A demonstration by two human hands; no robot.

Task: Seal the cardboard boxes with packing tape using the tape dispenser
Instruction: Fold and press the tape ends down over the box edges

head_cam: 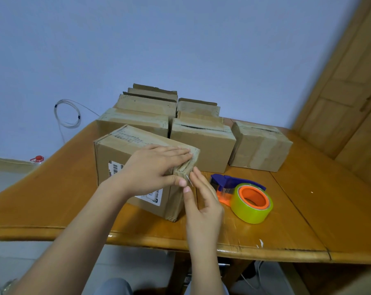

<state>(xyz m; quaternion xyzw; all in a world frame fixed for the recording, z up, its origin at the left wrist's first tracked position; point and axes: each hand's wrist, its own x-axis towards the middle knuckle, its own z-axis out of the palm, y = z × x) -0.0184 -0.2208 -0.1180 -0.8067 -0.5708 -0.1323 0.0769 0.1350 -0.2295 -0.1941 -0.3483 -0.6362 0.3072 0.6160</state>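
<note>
A cardboard box [116,154] with a white label sits near the table's front edge, tape across its top. My left hand [152,169] lies flat over the box's top right corner, fingers straight, thumb against the side. My right hand [201,201] is at the same corner, fingers extended, fingertips touching the tape end on the box's side. The tape dispenser [242,193], blue and orange with a yellow-green roll, lies on the table just right of my right hand, untouched.
Several other cardboard boxes [203,143] stand behind on the wooden table [308,220]; the rear ones have open flaps. A wooden door [350,92] is at the right. A coiled white cable [67,113] hangs on the wall at the left.
</note>
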